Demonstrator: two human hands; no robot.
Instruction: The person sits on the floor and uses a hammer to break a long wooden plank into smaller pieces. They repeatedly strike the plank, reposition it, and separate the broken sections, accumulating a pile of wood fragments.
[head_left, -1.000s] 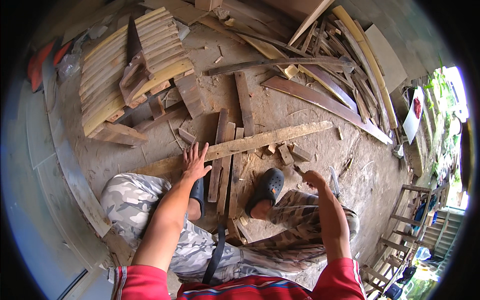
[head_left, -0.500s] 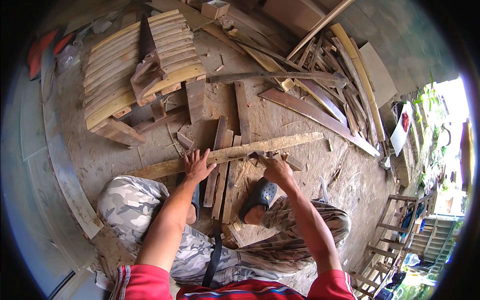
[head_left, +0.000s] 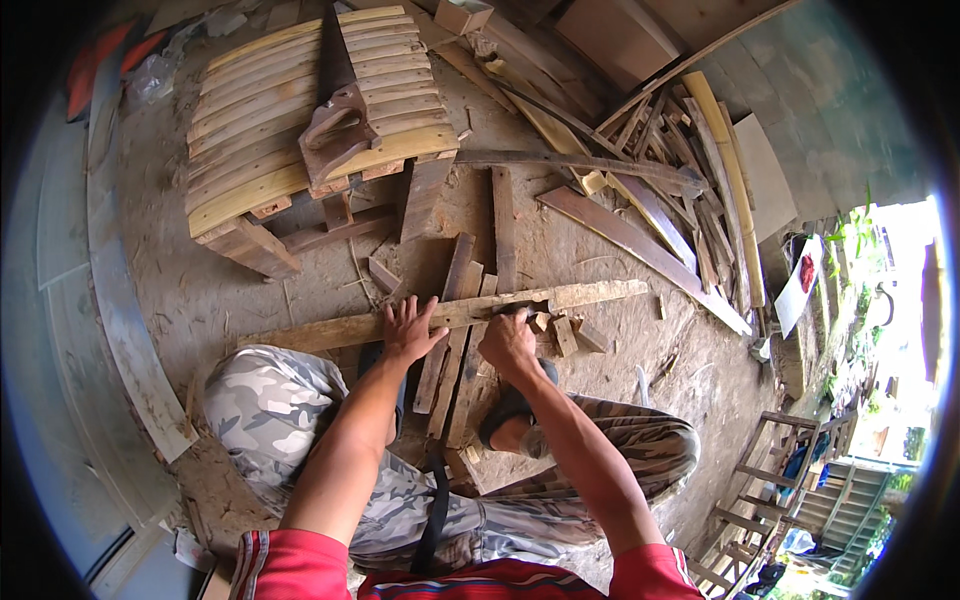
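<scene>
A long, worn wooden plank point(head_left: 600, 293) lies across several short wood strips on the ground in front of me. My left hand point(head_left: 408, 330) rests on it with fingers spread, pressing the plank from above. Farther right, my right hand point(head_left: 510, 345) is closed in a fist at the plank's near edge. It grips a dark tool point(head_left: 535, 306) whose edge shows against the plank; most of it is hidden, so its kind is unclear. Under the plank, short strips point(head_left: 447, 375) run toward me, between my feet. Small wood blocks point(head_left: 566, 335) lie just right of my right hand.
A slatted wooden bench point(head_left: 230, 165) stands at the far left, with a handsaw point(head_left: 340, 135) on top. Scrap boards point(head_left: 715, 215) are piled at the far right, beside a long brown board point(head_left: 630, 245). A wooden ladder-like frame point(head_left: 752, 480) lies at the right.
My right hand has moved left along the plank, closer to my left hand, with the dark tool. The left hand stays on the plank; the whole view has shifted slightly.
</scene>
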